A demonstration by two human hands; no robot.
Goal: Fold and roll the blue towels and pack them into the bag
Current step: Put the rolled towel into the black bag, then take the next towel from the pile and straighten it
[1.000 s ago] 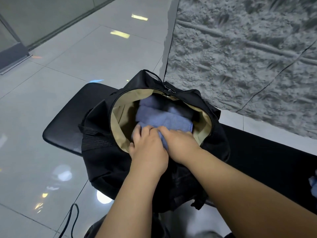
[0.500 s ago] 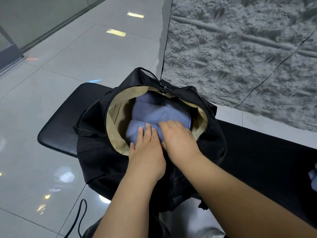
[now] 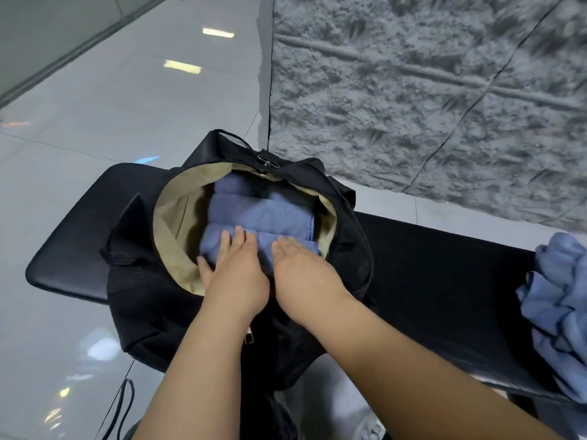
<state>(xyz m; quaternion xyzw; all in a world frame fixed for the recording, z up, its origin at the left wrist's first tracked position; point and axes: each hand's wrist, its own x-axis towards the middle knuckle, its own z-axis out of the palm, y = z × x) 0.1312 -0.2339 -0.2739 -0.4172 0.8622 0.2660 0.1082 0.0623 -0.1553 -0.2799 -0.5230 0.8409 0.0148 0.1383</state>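
L hand (image 3: 235, 274) fingers (image 3: 236, 241) straight, close together, flat on nearest rolled blue towel (image 3: 241, 246) inside the bag; thumb splayed out to the left near the tan lining (image 3: 168, 217). R hand (image 3: 301, 268) fingers (image 3: 286, 247) also straight and together, pressing same roll just beside L hand, nothing pinched or gripped. I see both palms down, wrists over the bag's near rim.

Bag (image 3: 152, 300): black, zipped open wide, mouth facing up, sits on the black desk (image 3: 444, 265) w/ near side hanging over the edge. Inside: 3 towel rolls side by side, lying across the opening. Nearest under the hands, middle roll (image 3: 263, 211) touching it, far roll (image 3: 235, 185) partly hidden under the zip end. Zip pull (image 3: 268, 162) at far rim.

Unfolded blue towels (image 3: 559, 312) in a crumpled heap at right end of desk, well apart from bag, partly out of shot.

Rough grey stone wall (image 3: 413, 90) behind desk, glossy tiled floor (image 3: 79, 154) on left, black cord (image 3: 124, 404) on floor bottom-left.
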